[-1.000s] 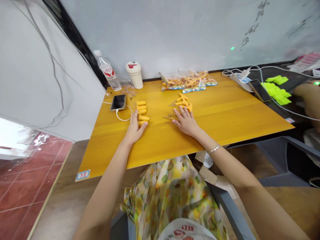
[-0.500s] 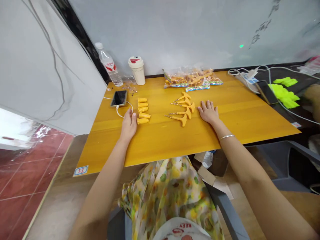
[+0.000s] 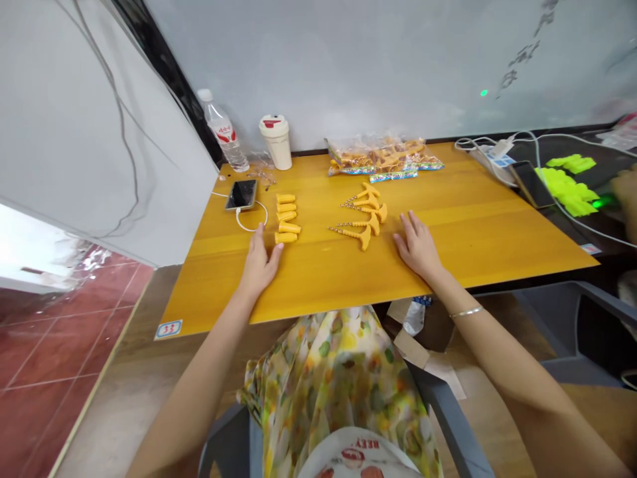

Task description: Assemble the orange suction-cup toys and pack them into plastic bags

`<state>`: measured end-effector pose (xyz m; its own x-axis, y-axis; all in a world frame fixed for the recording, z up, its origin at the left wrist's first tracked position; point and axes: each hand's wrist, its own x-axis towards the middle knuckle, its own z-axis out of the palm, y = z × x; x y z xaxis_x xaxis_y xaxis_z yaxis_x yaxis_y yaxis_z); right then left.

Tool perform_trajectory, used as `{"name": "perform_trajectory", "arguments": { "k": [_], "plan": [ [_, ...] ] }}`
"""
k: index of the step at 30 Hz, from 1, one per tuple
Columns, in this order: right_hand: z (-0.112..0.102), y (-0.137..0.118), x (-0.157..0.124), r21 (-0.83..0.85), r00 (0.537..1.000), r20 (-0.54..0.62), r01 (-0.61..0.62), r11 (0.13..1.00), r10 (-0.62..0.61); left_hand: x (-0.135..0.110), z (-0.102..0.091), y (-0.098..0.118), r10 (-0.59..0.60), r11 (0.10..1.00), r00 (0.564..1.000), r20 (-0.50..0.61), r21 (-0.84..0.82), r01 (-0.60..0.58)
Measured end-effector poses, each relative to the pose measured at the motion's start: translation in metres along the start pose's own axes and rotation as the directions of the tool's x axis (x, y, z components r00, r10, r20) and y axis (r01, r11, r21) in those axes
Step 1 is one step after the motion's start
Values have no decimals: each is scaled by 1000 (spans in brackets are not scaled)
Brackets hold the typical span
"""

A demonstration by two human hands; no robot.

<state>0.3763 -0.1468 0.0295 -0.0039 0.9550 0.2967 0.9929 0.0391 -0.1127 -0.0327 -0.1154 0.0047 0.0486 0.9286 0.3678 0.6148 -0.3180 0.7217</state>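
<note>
My left hand point(image 3: 258, 267) rests on the yellow table with its fingers stretched out and the thumb apart. Its thumb tip lies close by the nearest yellow plastic sleeve point(image 3: 285, 238); I cannot tell if they touch. Several such sleeves lie in a column beside it. My right hand point(image 3: 419, 249) is open on the table, thumb spread, holding nothing. Left of it lie several yellow T-handled screws point(image 3: 365, 238) with metal spiral tips pointing left, apart from the fingers.
At the back stand a water bottle point(image 3: 227, 138) and a white cup point(image 3: 277, 142), with clear bags point(image 3: 378, 158) of orange-yellow parts beside them. A phone point(image 3: 241, 194) on a cable lies left. Rightward are a power strip point(image 3: 492, 159), another phone point(image 3: 531, 184) and neon-yellow pieces point(image 3: 568, 191).
My left hand has shifted slightly towards me, with its thumb spreading out to the right. My right hand has slid a little nearer and turned, its fingers less fanned. The parts lie as before.
</note>
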Motion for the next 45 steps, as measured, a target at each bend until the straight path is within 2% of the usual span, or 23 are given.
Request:
{"name": "perform_trajectory", "arguments": {
  "k": [1,3,5,7,10,16,21,24,26,28,30,32,34,36,41,45],
  "plan": [
    [-3,-5,-3,20,996,-48,81,996,-80,0,0,1,22,1000,1000,15,12,-22],
    [-8,-17,-5,44,963,-70,264,964,-261,1,1,3,61,997,997,38,47,-62],
    [-10,-32,-3,57,915,-29,403,914,-402,3,1,3,85,993,995,47,79,-88],
    [-9,-45,0,69,876,17,480,875,-482,4,1,3,97,991,994,43,92,-101],
    [-4,-55,6,120,847,46,521,845,-529,3,-1,5,108,989,993,45,100,-112],
    [2,-58,16,224,808,57,562,796,-586,3,-3,12,103,988,992,69,112,-111],
    [6,-64,20,190,801,112,564,804,-588,-4,-2,14,77,995,990,115,-72,-69],
    [7,-68,24,222,832,92,518,826,-547,-7,1,26,61,974,994,87,-222,-41],
    [6,-72,33,320,881,25,441,839,-473,0,7,39,51,941,997,66,-337,-25],
    [3,-77,49,477,935,-82,341,810,-345,17,16,54,33,879,999,28,-477,-16],
    [0,-84,71,647,969,-185,248,721,-167,40,28,67,-13,806,998,-61,-591,-25],
    [-1,-92,94,787,973,-231,177,591,18,63,39,78,-120,737,981,-151,-676,-14],
    [1,-97,111,884,961,-213,114,454,174,77,48,83,-208,684,958,-196,-729,0],
    [6,-98,119,931,950,-161,57,360,267,79,51,84,-232,676,950,-207,-737,4],
    [11,-92,113,962,959,-101,26,273,266,65,46,76,-149,750,961,-232,-660,-43],
    [3,-97,107,977,971,-80,32,211,226,64,48,74,-151,759,973,-176,-651,0]
  ]
}}
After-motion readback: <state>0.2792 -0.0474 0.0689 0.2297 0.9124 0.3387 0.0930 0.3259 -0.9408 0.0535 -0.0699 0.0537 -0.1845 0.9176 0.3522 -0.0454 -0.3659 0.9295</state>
